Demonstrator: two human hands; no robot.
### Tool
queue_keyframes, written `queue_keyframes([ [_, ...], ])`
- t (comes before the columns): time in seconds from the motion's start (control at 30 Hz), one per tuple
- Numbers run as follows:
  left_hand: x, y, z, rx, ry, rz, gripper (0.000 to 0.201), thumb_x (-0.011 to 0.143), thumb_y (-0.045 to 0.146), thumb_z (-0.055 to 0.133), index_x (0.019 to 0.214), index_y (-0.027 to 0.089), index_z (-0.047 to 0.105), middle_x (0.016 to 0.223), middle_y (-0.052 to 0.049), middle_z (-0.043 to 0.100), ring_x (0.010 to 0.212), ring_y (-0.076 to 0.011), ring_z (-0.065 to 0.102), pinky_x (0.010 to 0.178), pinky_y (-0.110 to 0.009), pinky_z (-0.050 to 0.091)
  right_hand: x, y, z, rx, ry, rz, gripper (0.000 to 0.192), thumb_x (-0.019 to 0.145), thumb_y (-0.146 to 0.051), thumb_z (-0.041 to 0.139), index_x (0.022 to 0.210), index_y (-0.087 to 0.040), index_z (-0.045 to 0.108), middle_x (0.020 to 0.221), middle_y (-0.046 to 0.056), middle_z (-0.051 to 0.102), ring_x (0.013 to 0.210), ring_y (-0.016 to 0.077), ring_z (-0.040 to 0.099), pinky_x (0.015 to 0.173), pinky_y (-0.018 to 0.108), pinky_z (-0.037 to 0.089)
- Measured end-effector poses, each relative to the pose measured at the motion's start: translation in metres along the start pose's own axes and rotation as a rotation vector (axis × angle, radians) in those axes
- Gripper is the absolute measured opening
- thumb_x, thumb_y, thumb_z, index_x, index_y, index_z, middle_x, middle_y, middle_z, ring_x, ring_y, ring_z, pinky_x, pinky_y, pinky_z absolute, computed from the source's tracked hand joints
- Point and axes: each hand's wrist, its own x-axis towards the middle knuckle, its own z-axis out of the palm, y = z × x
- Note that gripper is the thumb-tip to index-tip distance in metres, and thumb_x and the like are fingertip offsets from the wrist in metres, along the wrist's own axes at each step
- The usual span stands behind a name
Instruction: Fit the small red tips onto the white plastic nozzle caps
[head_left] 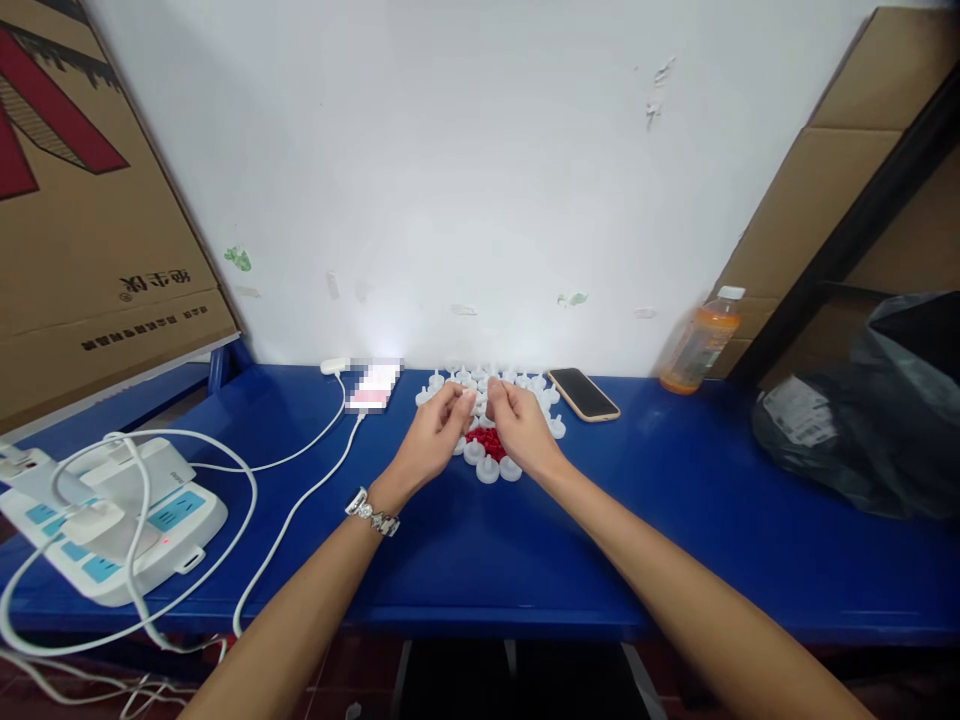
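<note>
While loose red pieces (pixel 484 440) lie amid white caps (pixel 487 470), work seems unfinished, the done share unclear; beside those pieces, my left hand (pixel 437 428) and right hand (pixel 521 424) curl their fingers inward, closure and hold hidden.

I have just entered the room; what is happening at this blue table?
A person holds both bare hands close together above a cluster of small white pieces on the blue table. The fingers of the left hand and the right hand are curled in; what they may hold is too small to tell. Small red pieces lie in a heap among the white ones. A dark-screened phone lies just right of the cluster.
</note>
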Motion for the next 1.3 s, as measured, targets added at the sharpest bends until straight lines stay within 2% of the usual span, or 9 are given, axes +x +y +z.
queue_keyframes([
  [0.23,0.000,-0.003,-0.003,0.006,0.014,-0.035,0.045,0.099,0.056,0.041,0.074,0.018,0.049,0.064,0.003,0.047,0.059,-0.0107,0.044,0.058,-0.024,0.037,-0.002,0.001,-0.002,-0.046,-0.114,-0.045,0.049,0.099,-0.057,0.034,0.066,-0.021,0.041,0.060,-0.003,0.044,0.059,0.0131,0.041,0.059,0.028,0.033],
  [0.4,-0.003,-0.006,-0.007,0.120,-0.002,0.115,0.043,0.093,0.044,0.058,0.129,0.022,0.050,0.102,-0.004,0.061,0.082,-0.0137,0.057,0.071,-0.025,0.046,0.002,0.006,-0.002,0.002,-0.076,-0.033,0.051,0.097,-0.062,0.034,0.066,-0.022,0.041,0.059,-0.003,0.042,0.058,0.0131,0.039,0.056,0.028,0.031],
  [0.47,-0.003,-0.005,-0.007,0.138,-0.033,0.163,0.046,0.092,0.041,0.061,0.132,0.023,0.048,0.098,-0.003,0.061,0.080,-0.0136,0.058,0.071,-0.025,0.046,0.002,0.005,-0.002,0.019,-0.084,-0.019,0.052,0.096,-0.063,0.035,0.065,-0.022,0.040,0.058,-0.003,0.040,0.057,0.0131,0.038,0.055,0.028,0.031],
  [0.57,-0.001,-0.007,-0.006,0.070,-0.011,0.078,0.032,0.098,0.047,0.048,0.103,0.018,0.060,0.073,0.001,0.056,0.066,-0.0122,0.053,0.063,-0.025,0.042,-0.002,-0.001,-0.002,0.010,-0.078,-0.044,0.050,0.098,-0.059,0.035,0.065,-0.022,0.040,0.057,-0.003,0.040,0.056,0.0125,0.037,0.056,0.028,0.030],
  [0.7,0.000,-0.009,-0.005,0.009,-0.004,-0.063,0.057,0.102,0.055,0.029,0.066,0.017,0.051,0.059,0.001,0.049,0.057,-0.0117,0.047,0.061,-0.026,0.040,-0.006,-0.007,-0.002,-0.039,-0.095,-0.115,0.046,0.100,-0.053,0.034,0.069,-0.021,0.044,0.058,-0.003,0.044,0.057,0.0126,0.041,0.059,0.028,0.032],
  [0.8,-0.002,-0.008,-0.006,0.044,-0.029,-0.008,0.035,0.095,0.052,0.053,0.105,0.019,0.060,0.083,-0.002,0.061,0.071,-0.0136,0.056,0.069,-0.027,0.046,-0.004,-0.002,-0.004,-0.059,-0.117,-0.101,0.045,0.101,-0.052,0.035,0.071,-0.021,0.047,0.062,-0.003,0.048,0.060,0.0133,0.045,0.060,0.028,0.033],
  [0.9,-0.004,-0.006,-0.006,0.027,-0.041,0.084,0.046,0.090,0.045,0.064,0.127,0.023,0.051,0.093,-0.002,0.061,0.076,-0.0138,0.056,0.071,-0.027,0.047,-0.002,0.001,-0.007,-0.057,-0.123,-0.096,0.045,0.101,-0.052,0.034,0.072,-0.020,0.048,0.064,-0.002,0.049,0.062,0.0133,0.045,0.060,0.028,0.032],
  [1.07,-0.001,-0.001,-0.002,-0.178,-0.028,-0.030,0.033,0.092,0.051,0.057,0.103,0.020,0.057,0.065,0.004,0.048,0.059,-0.0106,0.046,0.058,-0.023,0.039,-0.002,-0.006,-0.012,-0.122,-0.129,-0.133,0.045,0.101,-0.051,0.034,0.069,-0.021,0.042,0.059,-0.004,0.041,0.058,0.0129,0.040,0.058,0.029,0.029],
  [1.3,0.006,0.000,0.001,-0.340,-0.081,-0.253,0.062,0.090,0.070,0.044,0.057,0.018,0.047,0.041,0.005,0.034,0.041,-0.0073,0.030,0.046,-0.025,0.029,-0.007,-0.012,-0.013,-0.277,-0.102,-0.312,0.038,0.102,-0.041,0.033,0.068,-0.023,0.035,0.065,0.000,0.045,0.063,0.0157,0.042,0.066,0.032,0.033],
])
